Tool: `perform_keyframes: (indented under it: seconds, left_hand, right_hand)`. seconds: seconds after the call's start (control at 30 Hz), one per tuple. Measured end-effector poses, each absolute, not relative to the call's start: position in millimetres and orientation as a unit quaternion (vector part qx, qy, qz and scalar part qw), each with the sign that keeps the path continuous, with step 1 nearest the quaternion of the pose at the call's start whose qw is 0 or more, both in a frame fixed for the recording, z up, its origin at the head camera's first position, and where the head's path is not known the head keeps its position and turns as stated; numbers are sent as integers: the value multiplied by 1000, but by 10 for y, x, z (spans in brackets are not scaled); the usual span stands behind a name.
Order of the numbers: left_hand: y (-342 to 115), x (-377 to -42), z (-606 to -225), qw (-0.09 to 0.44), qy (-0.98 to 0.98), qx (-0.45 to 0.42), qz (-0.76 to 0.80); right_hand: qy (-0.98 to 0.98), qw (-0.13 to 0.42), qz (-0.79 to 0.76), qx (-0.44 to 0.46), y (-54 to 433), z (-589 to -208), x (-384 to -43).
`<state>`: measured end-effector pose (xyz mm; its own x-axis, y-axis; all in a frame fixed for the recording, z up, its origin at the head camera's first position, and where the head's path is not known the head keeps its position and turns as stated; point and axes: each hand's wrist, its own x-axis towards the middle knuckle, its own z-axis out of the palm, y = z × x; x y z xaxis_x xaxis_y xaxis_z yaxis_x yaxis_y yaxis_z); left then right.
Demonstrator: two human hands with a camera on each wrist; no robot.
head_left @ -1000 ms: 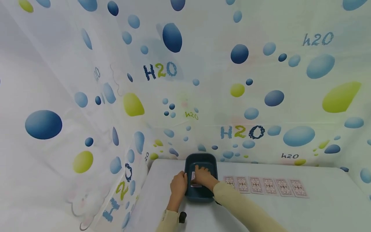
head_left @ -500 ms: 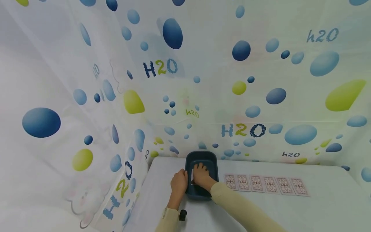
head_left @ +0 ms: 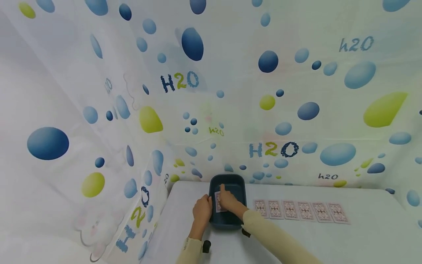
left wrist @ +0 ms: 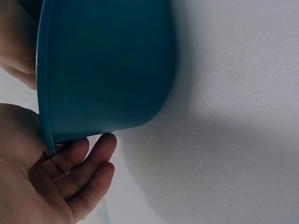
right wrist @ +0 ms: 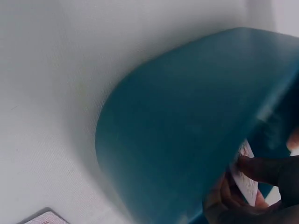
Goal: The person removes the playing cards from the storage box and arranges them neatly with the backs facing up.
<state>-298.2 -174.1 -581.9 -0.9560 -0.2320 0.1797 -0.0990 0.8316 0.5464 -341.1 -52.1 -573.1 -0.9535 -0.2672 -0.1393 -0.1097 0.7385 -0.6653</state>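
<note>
A dark teal plastic bin [head_left: 227, 224] stands at the back of the white table. My left hand [head_left: 202, 209] grips its left rim; in the left wrist view, fingers [left wrist: 84, 170] curl along the outside of the bin wall. Inside the bin is my right hand [head_left: 229, 200], holding a playing card [head_left: 219, 206] with a red-patterned back. The right wrist view shows the thumb [right wrist: 261, 169] on the card's back [right wrist: 246, 182] and several fingers on its other side. Part of the card is covered by the hand.
Right of the bin, several face-down playing cards [head_left: 288, 210] lie in a row on the white tabletop [head_left: 369, 231]. A white curtain [head_left: 237, 121] with blue and green drops hangs behind. Black wrist-worn pieces [head_left: 206, 246] show by both forearms.
My right hand's spread fingers have drawn in, and more of the card shows to the left of the hand than half a second ago. The left hand keeps its grip on the bin.
</note>
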Motion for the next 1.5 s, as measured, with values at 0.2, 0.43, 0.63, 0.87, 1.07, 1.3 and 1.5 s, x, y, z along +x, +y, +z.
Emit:
perform_keyframes:
  seconds: [0.2, 0.43, 0.63, 0.87, 1.07, 1.3, 1.5]
  left_hand:
    - [-1752, -2995, -5834, 119, -950, 93, -274]
    - [-1783, -3049, -5853, 124, -952, 87, -268]
    - [-1807, -3034, -5844, 123, -953, 85, -262]
    - [-1823, -3006, -5843, 114, -954, 90, -263]
    - [-1807, -3018, -5866, 110, -954, 92, -263]
    - [-1766, -3017, -5851, 105, -957, 83, -259]
    - [-1748, -3016, -5830, 110, -957, 79, -257]
  right_hand:
    - [908, 117, -376, -144, -304, -5602, -3476]
    - [880, 126, -425, -173, 100, -5458, -3456]
    - [838, 165, -494, -164, 544, -5401, -3440]
    - [827, 172, -518, -137, 1157, -5425, -3450]
    - [816, 173, -535, -134, 1709, -5494, -3432]
    - [823, 169, -528, -122, 2325, -5565, -3359]
    - [837, 169, -512, -96, 2816, -5623, -3264]
